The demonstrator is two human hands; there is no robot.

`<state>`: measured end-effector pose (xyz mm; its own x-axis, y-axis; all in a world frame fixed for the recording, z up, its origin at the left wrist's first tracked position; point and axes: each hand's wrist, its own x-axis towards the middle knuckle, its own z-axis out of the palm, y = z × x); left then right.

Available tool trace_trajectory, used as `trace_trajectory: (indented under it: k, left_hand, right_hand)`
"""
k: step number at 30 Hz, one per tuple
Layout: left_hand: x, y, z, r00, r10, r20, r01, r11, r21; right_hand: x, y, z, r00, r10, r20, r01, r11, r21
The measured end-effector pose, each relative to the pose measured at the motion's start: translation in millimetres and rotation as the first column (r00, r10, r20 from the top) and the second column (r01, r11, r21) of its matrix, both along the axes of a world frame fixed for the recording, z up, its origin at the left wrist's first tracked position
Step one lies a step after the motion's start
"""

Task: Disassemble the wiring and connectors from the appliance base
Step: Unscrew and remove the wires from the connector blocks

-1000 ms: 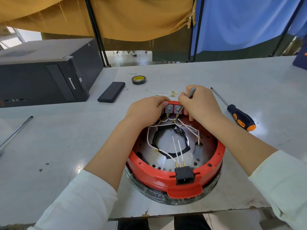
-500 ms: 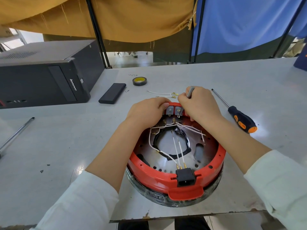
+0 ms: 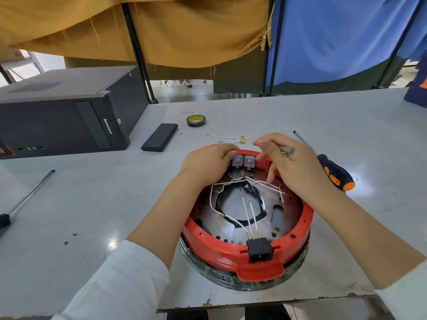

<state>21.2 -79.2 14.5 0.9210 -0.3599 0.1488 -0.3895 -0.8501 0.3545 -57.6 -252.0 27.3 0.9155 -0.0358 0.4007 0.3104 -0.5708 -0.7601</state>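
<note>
- My left hand point(image 3: 208, 162) curls over the red appliance base's point(image 3: 231, 252) far rim, beside two grey connectors point(image 3: 243, 161).
- My right hand point(image 3: 293, 167) holds a grey tool point(image 3: 286, 149); white wires point(image 3: 261, 183) lie beneath its fingers.

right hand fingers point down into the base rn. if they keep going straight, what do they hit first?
Probably the white wires lying under the right hand, then the base's metal floor. Depth is unclear from the head view; the fingertips may already touch them.

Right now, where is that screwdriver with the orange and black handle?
In the head view, the screwdriver lies on the table, right of the red appliance base, just beyond the right hand.
</note>
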Motion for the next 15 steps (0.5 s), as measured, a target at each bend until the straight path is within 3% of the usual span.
trace_trajectory:
  k: [1,3,5,10,12,15]
  left_hand:
    - [0.1,-0.4,0.2,1.0,-0.001,-0.001,0.001,1.0,-0.001]
    - [-0.5,-0.7,0.2,1.0,0.0,0.0,0.0,1.0,-0.002]
    - [-0.2,-0.5,-0.3,1.0,0.001,0.004,-0.001,1.0,-0.007]
    - [0.1,-0.1,-0.8,1.0,0.003,0.004,-0.003,1.0,-0.016]
    - [0.1,0.2,-0.8,1.0,0.007,0.001,-0.007,1.0,-0.022]
    - [0.7,0.8,-2.1,1.0,0.006,-0.014,-0.007,0.999,-0.039]
  right_hand:
    - [0.9,-0.5,-1.6,0.999,-0.031,-0.011,0.029,0.99,-0.139]
    - [1.8,1.0,-3.2,0.995,-0.1,-0.022,0.076,0.867,-0.492]
    - [1.2,3.3,-4.1,0.994,-0.109,-0.008,0.077,0.755,-0.652]
    - [-3.0,6.1,-5.9,0.998,-0.056,0.033,0.062,0.639,-0.767]
    - [-4.7,6.5,-4.9,0.998,-0.055,0.035,0.062,0.663,-0.746]
    - [-7.5,3.3,-2.7,0.996,-0.091,0.025,0.087,0.789,-0.608]
